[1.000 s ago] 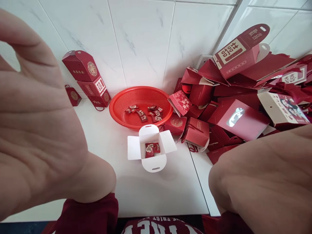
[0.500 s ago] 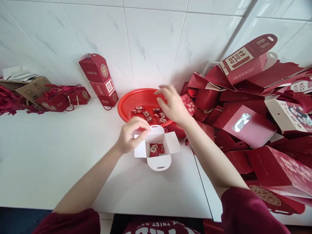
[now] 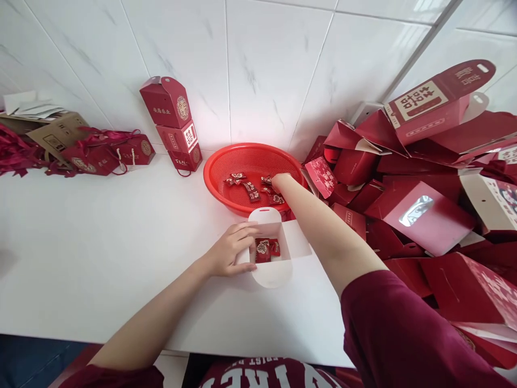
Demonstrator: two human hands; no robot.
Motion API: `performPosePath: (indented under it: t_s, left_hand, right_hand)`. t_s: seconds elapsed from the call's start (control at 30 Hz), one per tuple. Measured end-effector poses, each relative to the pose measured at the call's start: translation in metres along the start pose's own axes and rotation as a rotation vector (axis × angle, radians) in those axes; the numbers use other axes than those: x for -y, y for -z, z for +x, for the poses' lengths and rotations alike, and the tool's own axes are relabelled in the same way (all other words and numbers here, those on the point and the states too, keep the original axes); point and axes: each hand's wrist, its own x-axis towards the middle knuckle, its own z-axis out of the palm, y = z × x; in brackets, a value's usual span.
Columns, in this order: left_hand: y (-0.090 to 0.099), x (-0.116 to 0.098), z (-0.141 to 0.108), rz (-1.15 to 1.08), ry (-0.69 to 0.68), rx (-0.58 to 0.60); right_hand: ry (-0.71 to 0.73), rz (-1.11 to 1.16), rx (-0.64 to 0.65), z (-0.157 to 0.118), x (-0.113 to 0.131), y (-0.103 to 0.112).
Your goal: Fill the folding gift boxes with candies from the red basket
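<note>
An open gift box [image 3: 284, 240], white inside with its flaps spread, stands on the white table. A few red-wrapped candies [image 3: 263, 251] lie at its bottom. My left hand [image 3: 234, 249] is on the box's left side, fingers over the flap toward the back and thumb at the front corner, holding it. Behind the box is a red plastic basket [image 3: 218, 159] with several more wrapped candies [image 3: 252, 192]. My right hand [image 3: 281, 182] reaches down into the basket's right part, touching candies there. Its fingers are hidden behind the hand and wrist.
A large pile of red gift boxes [image 3: 428, 215] covers the right side. A small stack of red boxes [image 3: 177, 137] stands by the tiled wall, left of the basket. Further left are red boxes with ribbons [image 3: 97, 159] and a cardboard carton [image 3: 60, 134].
My right hand has gone from above the basket down into the candies. My left hand has come down from above the box's left flap onto its side. The view has shifted slightly.
</note>
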Motion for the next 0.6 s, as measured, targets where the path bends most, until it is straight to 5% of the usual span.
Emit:
performPosePath:
  t_s: [0.23,0.6]
  left_hand:
    - [-0.002,-0.007,0.002,0.068,0.001,0.024]
    - [-0.008,-0.011,0.002,0.086,0.043,-0.023]
  right_hand:
    - [-0.061,-0.002,0.154,0.008,0.006,-0.012]
    - [-0.068,0.120,-0.037,-0.018,0.004,-0.002]
